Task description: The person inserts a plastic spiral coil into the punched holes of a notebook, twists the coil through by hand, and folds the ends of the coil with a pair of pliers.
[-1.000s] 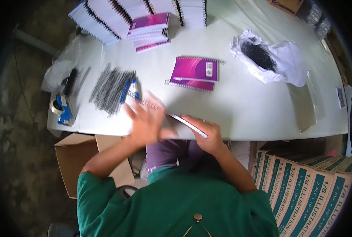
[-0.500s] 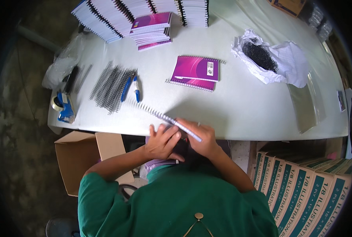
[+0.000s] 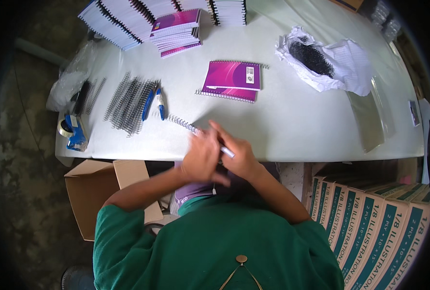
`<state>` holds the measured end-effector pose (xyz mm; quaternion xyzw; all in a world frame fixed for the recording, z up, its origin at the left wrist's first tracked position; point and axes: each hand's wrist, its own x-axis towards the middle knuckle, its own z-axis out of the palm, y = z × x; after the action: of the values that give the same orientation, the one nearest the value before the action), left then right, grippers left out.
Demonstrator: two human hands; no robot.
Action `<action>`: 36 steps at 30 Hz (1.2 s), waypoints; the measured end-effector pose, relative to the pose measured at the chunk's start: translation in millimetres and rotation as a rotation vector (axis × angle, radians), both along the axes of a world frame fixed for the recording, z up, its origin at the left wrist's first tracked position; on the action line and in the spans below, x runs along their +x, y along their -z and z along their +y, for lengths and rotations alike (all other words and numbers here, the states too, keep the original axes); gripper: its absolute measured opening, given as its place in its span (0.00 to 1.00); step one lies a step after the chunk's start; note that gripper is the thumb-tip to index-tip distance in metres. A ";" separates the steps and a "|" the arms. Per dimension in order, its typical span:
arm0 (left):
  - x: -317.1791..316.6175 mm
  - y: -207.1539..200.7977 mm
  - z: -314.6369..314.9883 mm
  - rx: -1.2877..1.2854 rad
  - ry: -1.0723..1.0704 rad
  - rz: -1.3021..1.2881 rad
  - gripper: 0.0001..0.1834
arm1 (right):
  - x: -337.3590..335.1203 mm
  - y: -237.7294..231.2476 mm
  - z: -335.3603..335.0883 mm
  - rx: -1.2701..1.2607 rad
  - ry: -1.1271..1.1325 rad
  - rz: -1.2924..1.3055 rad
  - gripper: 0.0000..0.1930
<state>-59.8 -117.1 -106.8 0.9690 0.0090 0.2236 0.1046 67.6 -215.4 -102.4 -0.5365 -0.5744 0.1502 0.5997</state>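
A small spiral notebook is held edge-on near the table's front edge, its thin pale edge showing between my hands. Gripping it from the right is my right hand, fingers closed round it. My left hand, blurred by motion, lies against its left side; its fingers are too smeared to read. A metal spiral coil sticks out past the notebook's far end toward the pliers. Blue-handled pliers lie beside a pile of loose spiral coils. Two purple notebooks with coils protruding rest farther back.
Stacked purple notebooks and rows of bound books stand at the back. Crumpled white paper holds black coils at right. A blue tape dispenser sits far left. Below are an open carton and several boxes.
My left hand has moved up and right, over the notebook near my right hand. More of the notebook is covered now. The whole view has shifted slightly.
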 end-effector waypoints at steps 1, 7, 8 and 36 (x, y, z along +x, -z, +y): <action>-19.8 3.2 -10.8 0.222 0.142 0.251 0.50 | 2.8 -3.7 1.7 -0.020 0.004 0.121 0.32; 10.6 -10.2 2.9 0.258 -0.024 -0.111 0.52 | 1.0 -0.4 6.5 -0.079 -0.069 0.083 0.36; 14.1 -9.7 0.0 0.109 -0.004 -0.060 0.51 | 2.0 -2.8 6.1 -0.107 -0.060 0.138 0.35; 32.9 -110.6 15.7 0.021 0.021 0.226 0.16 | 5.1 -5.8 12.2 -0.244 -0.049 0.299 0.32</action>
<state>-26.8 -101.4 3.8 0.9891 0.0082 0.1121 0.0950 72.7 -203.2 -96.6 -0.5628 -0.4692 0.3114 0.6051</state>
